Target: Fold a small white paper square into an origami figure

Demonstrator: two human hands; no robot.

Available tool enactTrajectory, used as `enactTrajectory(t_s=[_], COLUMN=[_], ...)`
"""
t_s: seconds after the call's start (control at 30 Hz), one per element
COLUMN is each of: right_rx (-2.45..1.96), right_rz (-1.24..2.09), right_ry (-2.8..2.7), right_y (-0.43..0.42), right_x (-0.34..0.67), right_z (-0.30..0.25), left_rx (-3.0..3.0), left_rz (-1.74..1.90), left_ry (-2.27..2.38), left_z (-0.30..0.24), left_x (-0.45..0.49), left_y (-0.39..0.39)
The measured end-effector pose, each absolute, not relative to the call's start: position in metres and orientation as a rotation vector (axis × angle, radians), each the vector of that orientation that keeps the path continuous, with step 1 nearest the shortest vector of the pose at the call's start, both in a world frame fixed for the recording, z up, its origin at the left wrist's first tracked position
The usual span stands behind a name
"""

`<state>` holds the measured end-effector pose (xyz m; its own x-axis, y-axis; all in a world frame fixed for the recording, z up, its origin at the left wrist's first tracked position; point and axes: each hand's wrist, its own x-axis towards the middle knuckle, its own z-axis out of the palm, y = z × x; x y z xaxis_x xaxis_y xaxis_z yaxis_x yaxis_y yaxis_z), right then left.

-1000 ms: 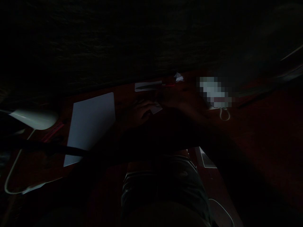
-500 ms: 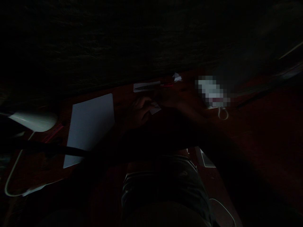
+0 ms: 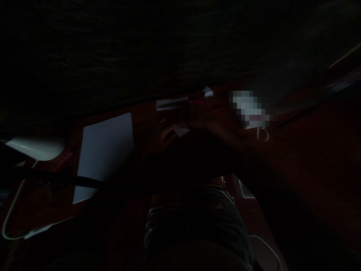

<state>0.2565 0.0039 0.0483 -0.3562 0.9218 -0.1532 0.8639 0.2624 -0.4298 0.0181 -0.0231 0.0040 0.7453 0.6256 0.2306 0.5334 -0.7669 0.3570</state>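
Note:
The scene is very dark. My left hand (image 3: 165, 136) and my right hand (image 3: 201, 117) meet over a small folded piece of white paper (image 3: 181, 130) on a reddish-brown table (image 3: 304, 143). Both hands seem to have curled fingers on the paper's edges, though the dimness hides the finger detail. A larger white sheet (image 3: 104, 152) lies flat to the left of my left hand.
A narrow paper strip (image 3: 171, 104) with a dark pen-like thing lies beyond the hands, with a small crumpled scrap (image 3: 208, 91) and a blurred white object (image 3: 249, 109) to the right. A white rounded object (image 3: 35, 147) and a white cord (image 3: 11, 210) sit far left.
The hands stay together at the small paper, which has shifted slightly. The view has drifted a little, so everything sits somewhat further left.

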Motion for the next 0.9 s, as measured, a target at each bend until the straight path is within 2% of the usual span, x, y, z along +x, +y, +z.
enactTrajectory(t_s=[0.23, 0.9], right_rx=[-1.731, -1.702], right_rz=[0.642, 0.673], right_ry=[-2.446, -2.365], right_y=[0.002, 0.006], right_x=[0.254, 0.256], right_z=[0.052, 0.043], left_rx=[2.693, 2.648], left_rz=[0.628, 0.662], left_ry=[1.022, 0.936], left_z=[-0.006, -0.012], left_x=[0.034, 0.037], left_y=[-0.017, -0.014])
